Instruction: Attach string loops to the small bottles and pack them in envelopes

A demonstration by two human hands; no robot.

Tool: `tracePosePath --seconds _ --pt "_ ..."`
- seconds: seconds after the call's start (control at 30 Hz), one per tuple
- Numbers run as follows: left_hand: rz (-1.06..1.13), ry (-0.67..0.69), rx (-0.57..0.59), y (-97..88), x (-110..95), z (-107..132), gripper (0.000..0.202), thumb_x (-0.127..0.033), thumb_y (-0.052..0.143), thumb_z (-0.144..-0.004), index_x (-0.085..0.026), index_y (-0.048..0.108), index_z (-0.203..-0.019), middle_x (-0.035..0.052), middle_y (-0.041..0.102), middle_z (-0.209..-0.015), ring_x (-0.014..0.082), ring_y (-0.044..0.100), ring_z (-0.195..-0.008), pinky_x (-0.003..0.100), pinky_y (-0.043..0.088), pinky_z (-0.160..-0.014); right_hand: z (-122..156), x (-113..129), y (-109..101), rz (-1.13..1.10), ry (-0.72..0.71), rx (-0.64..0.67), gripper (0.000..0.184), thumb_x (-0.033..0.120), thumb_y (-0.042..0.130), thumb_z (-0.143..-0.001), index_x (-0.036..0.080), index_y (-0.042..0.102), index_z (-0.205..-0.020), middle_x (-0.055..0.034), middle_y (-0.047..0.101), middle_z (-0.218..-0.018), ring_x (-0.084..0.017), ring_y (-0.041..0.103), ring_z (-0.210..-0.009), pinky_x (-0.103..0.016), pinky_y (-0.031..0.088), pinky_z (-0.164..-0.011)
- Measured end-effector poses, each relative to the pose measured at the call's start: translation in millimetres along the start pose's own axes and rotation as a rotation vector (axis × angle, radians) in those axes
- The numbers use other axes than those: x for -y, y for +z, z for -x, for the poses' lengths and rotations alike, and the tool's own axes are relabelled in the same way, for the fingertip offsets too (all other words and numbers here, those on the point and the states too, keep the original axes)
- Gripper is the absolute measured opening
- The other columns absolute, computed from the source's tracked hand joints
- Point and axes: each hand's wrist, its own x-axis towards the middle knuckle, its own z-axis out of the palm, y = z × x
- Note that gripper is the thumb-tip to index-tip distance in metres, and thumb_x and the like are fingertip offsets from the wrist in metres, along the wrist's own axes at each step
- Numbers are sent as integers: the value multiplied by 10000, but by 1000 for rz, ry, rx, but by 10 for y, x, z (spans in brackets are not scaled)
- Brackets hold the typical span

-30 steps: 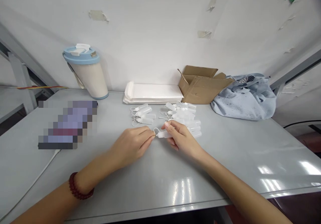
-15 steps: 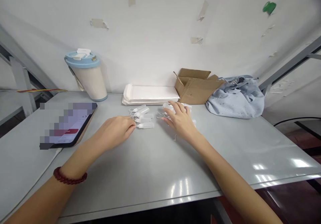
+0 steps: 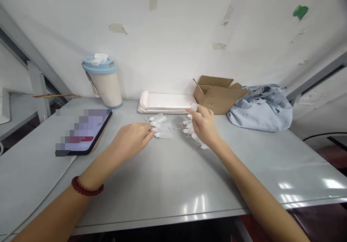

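Note:
Small translucent dropper bottles lie in two groups on the grey table (image 3: 168, 177). My left hand (image 3: 132, 139) rests by the left group (image 3: 159, 126), fingertips curled and touching the nearest bottle (image 3: 163, 135). My right hand (image 3: 204, 124) is raised over the right group (image 3: 187, 126), fingers closed on one small bottle (image 3: 193, 107) at its fingertips. A thin white cap loop (image 3: 195, 148) shows under the right wrist. A red bead bracelet (image 3: 86, 188) is on my left wrist.
A phone (image 3: 84, 135) with a white cable lies at the left. A blue-lidded cup (image 3: 104, 81) stands by the wall. A stack of flat white trays (image 3: 166, 102), an open cardboard box (image 3: 217, 93) and a light blue cloth bag (image 3: 261, 108) line the back.
One second ago both hands held one bottle together. The left hand laid it at the left group; the right hand reached into the right group and lifted another bottle.

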Motion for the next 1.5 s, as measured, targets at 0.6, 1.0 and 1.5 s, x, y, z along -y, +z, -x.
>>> tracePosePath --seconds 0.6,1.0,1.5 --pt "916 -166 47 133 -313 100 597 -473 491 -862 -179 347 -1361 37 642 -918 153 615 -645 296 490 -606 243 327 -299 -412 -24 28 222 264 530 -884 196 615 -1076 -26 663 -715 -170 609 -669 -343 407 -772" --pt "1049 -255 192 98 -252 45 384 -411 596 -791 -168 620 -1089 21 624 -759 157 609 -656 263 480 -541 225 491 -462 -923 456 178 265 402 508 -891 187 638 -974 -17 605 -691 -152 561 -687 -229 394 -516" --pt "1058 -223 76 66 -343 96 238 -372 552 -846 -186 648 -733 -16 615 -657 101 541 -553 224 444 -537 210 498 -468 -973 582 117 278 426 515 -879 182 627 -806 16 526 -556 -126 512 -565 -225 360 -481"
